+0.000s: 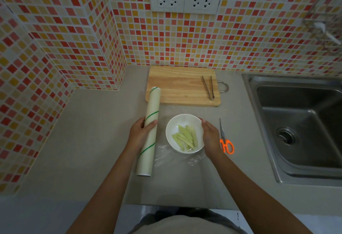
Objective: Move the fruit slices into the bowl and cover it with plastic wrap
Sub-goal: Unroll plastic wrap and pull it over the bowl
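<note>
- The bowl [185, 133] stood on the counter [92, 141] between the two hands, with the pale green fruit slices [185, 138] lying inside it, so the moving step looked done and the covering was in hand.
- The left hand [139, 134] gripped the plastic wrap roll [149, 132] near its middle, thumb across the top and the other fingers curled round the far side; the roll lay just left of the bowl.
- The right hand [210, 137] rested against the bowl's right rim, fingers held together and nearly straight; whether the fingertips pinched the film could not be told.
- A sheet of film [177, 157] ran from the roll towards the right hand, wrinkled below the bowl's near edge.
- The film was likely very light, limp and clingy, apt to fold onto itself; it would best be taken at its free edge and kept taut.
- The roll seemed light and stiff, easy to hold round its middle.
- The bowl looked hard, smooth and breakable, so steadying it at the rim seemed wise.
- Scissors [225, 139] lay just right of the right hand.
- Tongs [208, 87] rested on the cutting board [177, 87], beyond the fingertips.
</note>
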`<move>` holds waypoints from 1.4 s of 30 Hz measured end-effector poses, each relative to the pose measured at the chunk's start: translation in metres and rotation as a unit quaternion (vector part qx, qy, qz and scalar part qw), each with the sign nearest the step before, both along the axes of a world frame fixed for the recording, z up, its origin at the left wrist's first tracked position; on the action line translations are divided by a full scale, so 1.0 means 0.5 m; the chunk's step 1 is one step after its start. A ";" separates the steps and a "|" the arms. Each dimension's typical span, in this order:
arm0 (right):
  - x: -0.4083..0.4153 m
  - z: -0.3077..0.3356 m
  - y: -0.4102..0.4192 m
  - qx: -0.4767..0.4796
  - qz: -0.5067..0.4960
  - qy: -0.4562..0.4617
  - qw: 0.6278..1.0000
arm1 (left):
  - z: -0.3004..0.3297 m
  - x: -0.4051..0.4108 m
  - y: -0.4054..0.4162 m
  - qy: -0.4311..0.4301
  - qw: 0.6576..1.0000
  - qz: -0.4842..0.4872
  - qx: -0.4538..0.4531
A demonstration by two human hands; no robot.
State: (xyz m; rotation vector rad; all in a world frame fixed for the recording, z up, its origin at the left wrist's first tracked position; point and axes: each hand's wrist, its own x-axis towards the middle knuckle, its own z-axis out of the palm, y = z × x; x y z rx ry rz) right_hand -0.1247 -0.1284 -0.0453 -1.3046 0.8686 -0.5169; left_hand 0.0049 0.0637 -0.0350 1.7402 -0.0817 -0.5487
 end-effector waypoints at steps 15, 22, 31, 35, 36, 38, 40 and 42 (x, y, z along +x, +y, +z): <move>-0.001 -0.003 -0.006 0.006 0.001 0.005 1.000 | 0.006 -0.003 0.023 0.015 1.000 0.001 -0.018; 0.004 -0.003 -0.003 0.011 -0.005 0.003 1.000 | 0.012 -0.009 0.029 0.019 0.999 0.003 -0.028; 0.001 -0.003 -0.004 0.003 0.001 0.007 1.000 | 0.015 -0.008 0.030 0.032 0.999 0.004 -0.027; 0.002 -0.001 -0.004 0.013 -0.003 0.012 1.000 | 0.015 -0.006 0.031 0.040 0.999 0.007 -0.019; 0.002 -0.001 -0.005 0.014 -0.003 0.014 1.000 | 0.015 -0.006 0.031 0.040 0.999 0.007 -0.018; 0.001 -0.001 -0.004 0.020 0.000 0.016 1.000 | 0.015 -0.006 0.031 0.041 0.999 0.005 -0.018; -0.001 0.004 -0.003 0.038 0.004 0.018 0.999 | 0.017 -0.010 0.029 0.038 0.999 0.001 -0.022; -0.003 0.008 -0.005 0.062 0.007 0.027 0.998 | 0.019 -0.014 0.025 0.034 0.999 0.000 -0.027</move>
